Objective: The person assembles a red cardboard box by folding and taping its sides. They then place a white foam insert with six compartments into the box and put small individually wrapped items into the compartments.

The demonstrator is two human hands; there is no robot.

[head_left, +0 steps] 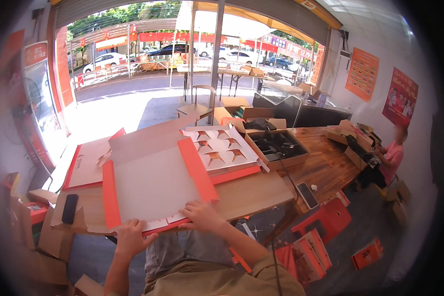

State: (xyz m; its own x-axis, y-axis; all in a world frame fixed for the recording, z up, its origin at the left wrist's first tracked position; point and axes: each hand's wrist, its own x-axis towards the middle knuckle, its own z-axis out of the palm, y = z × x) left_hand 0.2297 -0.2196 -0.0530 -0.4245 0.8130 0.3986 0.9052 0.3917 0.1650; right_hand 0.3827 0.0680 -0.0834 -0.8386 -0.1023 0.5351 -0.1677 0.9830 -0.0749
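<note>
An unfolded cardboard box [150, 172], white inside with red side flaps, lies on the wooden table in front of me. My left hand [131, 238] grips its near edge at the left corner, thumb pointing right along the red front flap. Further right on the same edge, my right hand [201, 215] holds the flap, its fingers bent over the white strip. Beside the box's right flap sits a white tray insert [227, 169] with several cut-out openings, resting in a red box part. The undersides of both hands are hidden.
A black phone [69, 208] lies at the table's left end; a white-screened phone [307, 195] is on the right. Open cartons [276, 148] stand behind. A red stool [325, 219] and red packages [308, 259] are on the floor. Another person [392, 155] sits far right.
</note>
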